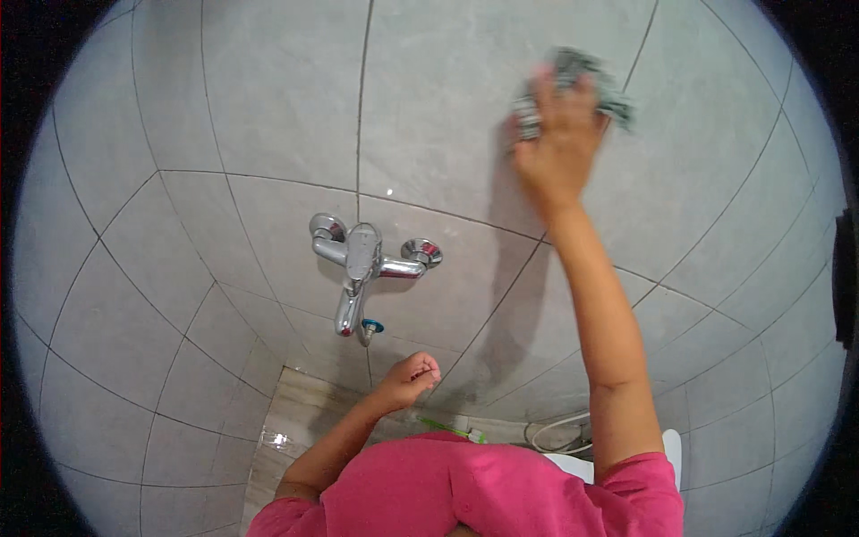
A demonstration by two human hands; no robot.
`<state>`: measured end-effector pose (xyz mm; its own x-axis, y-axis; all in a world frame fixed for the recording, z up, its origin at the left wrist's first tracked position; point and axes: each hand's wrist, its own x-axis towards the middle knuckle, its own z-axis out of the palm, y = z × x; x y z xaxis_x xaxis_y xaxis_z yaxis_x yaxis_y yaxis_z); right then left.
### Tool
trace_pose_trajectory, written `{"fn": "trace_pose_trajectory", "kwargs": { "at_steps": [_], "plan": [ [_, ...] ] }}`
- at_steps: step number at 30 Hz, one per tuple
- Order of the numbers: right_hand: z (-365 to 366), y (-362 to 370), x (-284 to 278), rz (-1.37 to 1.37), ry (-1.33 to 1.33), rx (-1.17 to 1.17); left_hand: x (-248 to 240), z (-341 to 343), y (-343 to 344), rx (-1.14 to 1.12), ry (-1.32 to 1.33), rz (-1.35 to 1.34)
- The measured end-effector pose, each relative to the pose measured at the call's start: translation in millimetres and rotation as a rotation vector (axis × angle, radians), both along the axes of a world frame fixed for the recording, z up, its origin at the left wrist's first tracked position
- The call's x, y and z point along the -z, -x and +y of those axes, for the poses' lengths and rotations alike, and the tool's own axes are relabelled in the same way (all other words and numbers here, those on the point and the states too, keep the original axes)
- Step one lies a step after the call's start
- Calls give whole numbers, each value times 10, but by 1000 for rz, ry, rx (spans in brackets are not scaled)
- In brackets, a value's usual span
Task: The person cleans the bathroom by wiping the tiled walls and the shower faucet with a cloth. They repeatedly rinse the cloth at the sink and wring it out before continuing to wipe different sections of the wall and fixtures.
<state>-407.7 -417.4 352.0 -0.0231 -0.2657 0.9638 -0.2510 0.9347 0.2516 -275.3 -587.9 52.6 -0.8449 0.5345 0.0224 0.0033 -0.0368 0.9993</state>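
Note:
My right hand (559, 148) is stretched up to the grey tiled wall (438, 98), fingers spread over a crumpled grey-and-white cloth (577, 67) that it presses against the tiles. Motion blurs the cloth and the fingertips. Lower down, my left hand (410, 380) hangs in front of my body, its fingers curled into a loose fist with nothing seen in them. Above that hand a chrome mixer tap (362, 255) is fixed to the wall, well to the left of the cloth.
Below the tap's spout is a small fitting with a blue ring (372, 326). A green-handled item (465, 433) lies by the wall's foot. A pale hose (546, 430) coils beside a white rounded fixture (672, 452), partly hidden by my arm. Wet floor (282, 440) shows lower left.

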Motion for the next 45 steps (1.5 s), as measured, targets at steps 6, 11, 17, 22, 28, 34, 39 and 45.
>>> {"fn": "trace_pose_trajectory", "kwargs": {
  "at_steps": [6,11,17,22,28,34,39,45],
  "plan": [
    [-453,63,1118,-353,-755,-111,-59,-122,-89,-33,-83,-39],
    [168,-58,711,-490,-924,-178,-93,-462,-231,-57,14,-51],
    [131,-129,-1094,111,-330,-55,31,-734,-283,-69,-36,-15],
    [-632,142,-1625,187,100,3,117,-720,-265,-47,-84,-22],
    [-1232,262,-1058,-56,-644,-206,47,-466,-176,48,-164,0],
    [-1147,128,-1701,-213,-722,24,119,-489,-145,13,-172,14],
    [-737,385,-2266,364,-100,60,282,-612,-167,-63,-214,-42],
    [-1316,436,-1677,218,-515,-160,351,-805,-199,-118,-112,-145]
  ]
}}
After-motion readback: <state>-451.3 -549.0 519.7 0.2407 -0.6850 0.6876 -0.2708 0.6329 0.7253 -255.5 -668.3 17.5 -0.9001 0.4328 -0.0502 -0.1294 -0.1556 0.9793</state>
